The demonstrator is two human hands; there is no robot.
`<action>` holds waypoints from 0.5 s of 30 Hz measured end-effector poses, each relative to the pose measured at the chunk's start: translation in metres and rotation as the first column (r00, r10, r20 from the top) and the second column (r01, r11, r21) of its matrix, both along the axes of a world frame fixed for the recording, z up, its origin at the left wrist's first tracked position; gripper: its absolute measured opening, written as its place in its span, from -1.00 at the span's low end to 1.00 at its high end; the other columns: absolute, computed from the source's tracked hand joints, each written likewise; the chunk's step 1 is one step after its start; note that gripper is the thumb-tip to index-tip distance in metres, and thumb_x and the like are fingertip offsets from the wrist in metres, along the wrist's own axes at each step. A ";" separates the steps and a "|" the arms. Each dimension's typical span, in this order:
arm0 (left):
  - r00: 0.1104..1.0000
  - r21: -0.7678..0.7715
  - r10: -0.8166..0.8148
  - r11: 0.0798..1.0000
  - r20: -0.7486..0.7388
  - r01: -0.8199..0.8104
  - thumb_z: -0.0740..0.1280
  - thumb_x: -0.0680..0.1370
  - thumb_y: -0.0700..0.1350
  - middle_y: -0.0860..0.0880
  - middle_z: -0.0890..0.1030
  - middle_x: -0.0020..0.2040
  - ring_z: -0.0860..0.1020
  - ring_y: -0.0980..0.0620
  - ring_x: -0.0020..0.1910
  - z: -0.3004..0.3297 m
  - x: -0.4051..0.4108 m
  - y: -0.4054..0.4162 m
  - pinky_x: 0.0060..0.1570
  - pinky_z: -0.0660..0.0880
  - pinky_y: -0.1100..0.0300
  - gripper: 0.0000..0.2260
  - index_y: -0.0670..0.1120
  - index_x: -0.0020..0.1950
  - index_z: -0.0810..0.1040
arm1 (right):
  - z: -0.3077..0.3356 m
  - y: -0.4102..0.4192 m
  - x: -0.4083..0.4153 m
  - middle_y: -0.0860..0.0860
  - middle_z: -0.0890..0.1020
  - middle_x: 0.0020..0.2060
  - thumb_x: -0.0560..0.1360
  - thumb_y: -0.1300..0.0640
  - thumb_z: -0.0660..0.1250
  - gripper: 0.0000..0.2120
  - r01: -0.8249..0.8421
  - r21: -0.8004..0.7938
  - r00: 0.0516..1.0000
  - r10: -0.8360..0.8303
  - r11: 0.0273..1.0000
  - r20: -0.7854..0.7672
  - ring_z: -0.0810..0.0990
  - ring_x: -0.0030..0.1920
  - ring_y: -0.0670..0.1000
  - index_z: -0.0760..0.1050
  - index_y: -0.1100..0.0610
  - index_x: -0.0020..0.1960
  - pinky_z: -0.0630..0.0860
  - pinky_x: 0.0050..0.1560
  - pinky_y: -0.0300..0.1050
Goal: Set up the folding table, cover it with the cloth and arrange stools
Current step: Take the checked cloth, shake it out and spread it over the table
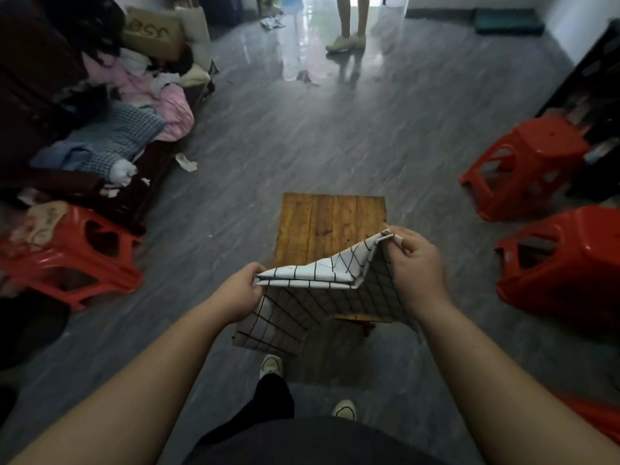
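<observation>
A small wooden folding table [330,223] stands on the grey floor in front of me, its plank top bare at the far half. I hold a white cloth with a black grid [322,290] above its near edge, partly unfolded and hanging down. My left hand [240,293] pinches the cloth's left corner. My right hand [414,260] grips the upper right corner, lifted higher. Red plastic stools stand around: one at the left [72,256], two at the right [526,162] [563,260], and a fourth's edge at the lower right [593,421].
A dark sofa heaped with clothes [110,105] fills the left side. Another person's legs [350,25] stand at the far end of the room. A dark cabinet [590,88] lines the right wall. My feet [271,364] are just behind the table.
</observation>
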State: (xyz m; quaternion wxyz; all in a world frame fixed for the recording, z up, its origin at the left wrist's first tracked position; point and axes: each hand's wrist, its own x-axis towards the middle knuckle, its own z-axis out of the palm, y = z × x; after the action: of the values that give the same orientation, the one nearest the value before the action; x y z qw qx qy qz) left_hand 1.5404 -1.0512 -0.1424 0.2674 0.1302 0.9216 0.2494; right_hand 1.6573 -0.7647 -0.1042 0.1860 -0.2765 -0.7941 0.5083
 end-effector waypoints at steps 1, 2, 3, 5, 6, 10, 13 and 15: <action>1.000 0.006 0.028 1.000 0.009 -0.028 0.25 0.60 -0.18 -0.02 0.61 -0.05 0.55 0.03 -0.14 -0.004 -0.004 -0.005 -0.20 0.36 0.15 -0.85 0.07 0.07 0.46 | 0.001 0.000 -0.007 -0.12 0.65 0.12 0.59 0.15 0.37 -0.77 -0.006 0.051 1.000 0.006 0.999 0.001 0.57 0.13 -0.22 0.67 0.06 0.21 0.43 0.25 -0.35; 0.999 0.011 0.048 0.999 0.017 -0.049 0.25 0.60 -0.18 -0.01 0.61 -0.03 0.55 0.03 -0.12 -0.008 -0.009 -0.010 -0.18 0.36 0.16 -0.85 0.07 0.08 0.46 | 0.003 0.001 -0.015 -0.14 0.63 0.08 0.59 0.16 0.36 -0.76 -0.005 0.089 1.000 0.006 0.996 -0.005 0.55 0.08 -0.25 0.66 0.03 0.23 0.39 0.16 -0.47; 0.998 0.013 0.060 0.998 0.022 -0.060 0.26 0.60 -0.18 -0.01 0.61 -0.02 0.55 0.02 -0.10 -0.011 -0.014 -0.014 -0.16 0.36 0.17 -0.84 0.07 0.09 0.46 | 0.004 0.003 -0.022 -0.15 0.62 0.06 0.59 0.16 0.36 -0.76 -0.001 0.110 1.000 0.002 0.994 -0.012 0.55 0.06 -0.24 0.65 0.01 0.23 0.36 0.09 -0.52; 0.997 0.017 0.073 0.997 0.024 -0.074 0.27 0.60 -0.17 -0.02 0.61 -0.02 0.55 0.01 -0.08 -0.016 -0.033 -0.021 -0.15 0.38 0.16 -0.85 0.08 0.09 0.47 | 0.007 0.007 -0.041 -0.16 0.62 0.08 0.60 0.14 0.35 -0.77 0.013 0.133 1.000 -0.010 0.991 -0.025 0.56 0.10 -0.20 0.66 -0.04 0.20 0.40 0.12 -0.44; 0.997 0.022 0.080 0.997 0.022 -0.080 0.27 0.61 -0.15 -0.03 0.61 -0.03 0.55 0.00 -0.09 -0.018 -0.045 -0.024 -0.15 0.38 0.15 -0.86 0.08 0.09 0.46 | 0.008 0.009 -0.052 -0.16 0.61 0.12 0.60 0.13 0.34 -0.77 0.024 0.155 0.999 -0.020 0.988 -0.025 0.55 0.15 -0.16 0.67 -0.06 0.18 0.41 0.18 -0.35; 0.996 0.048 0.088 0.995 0.007 -0.088 0.29 0.61 -0.10 -0.05 0.61 -0.09 0.55 -0.04 -0.12 -0.019 -0.099 -0.028 -0.14 0.42 0.09 -0.90 0.07 0.10 0.46 | 0.026 0.010 -0.099 -0.16 0.63 0.07 0.58 0.17 0.32 -0.78 0.071 0.198 0.996 -0.058 0.978 -0.069 0.56 0.15 -0.11 0.67 -0.10 0.03 0.43 0.19 -0.24; 0.998 0.074 0.060 0.995 0.017 -0.061 0.28 0.62 -0.09 -0.04 0.61 -0.13 0.55 0.00 -0.18 -0.018 -0.139 -0.024 -0.15 0.46 0.07 -0.90 0.07 0.11 0.48 | 0.033 0.003 -0.133 -0.18 0.70 -0.12 0.58 0.14 0.33 -0.83 0.121 0.105 0.992 -0.115 0.987 -0.058 0.65 -0.02 -0.14 0.66 -0.07 -0.07 0.54 0.05 -0.17; 0.999 0.100 0.040 0.994 0.014 -0.041 0.27 0.62 -0.13 -0.07 0.62 -0.13 0.55 -0.01 -0.21 -0.014 -0.165 -0.015 -0.18 0.47 0.06 -0.88 0.09 0.08 0.48 | 0.036 -0.001 -0.153 -0.18 0.69 -0.17 0.58 0.13 0.34 -0.85 0.152 0.104 0.988 -0.146 0.983 -0.057 0.64 -0.07 -0.19 0.65 -0.05 -0.10 0.52 0.00 -0.23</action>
State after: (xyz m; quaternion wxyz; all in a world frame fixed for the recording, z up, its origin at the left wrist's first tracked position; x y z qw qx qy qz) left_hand 1.3758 -1.0663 -0.1568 0.2608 0.1234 0.9088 0.3013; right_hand 1.5040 -0.7657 -0.0680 0.2578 -0.3120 -0.7928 0.4557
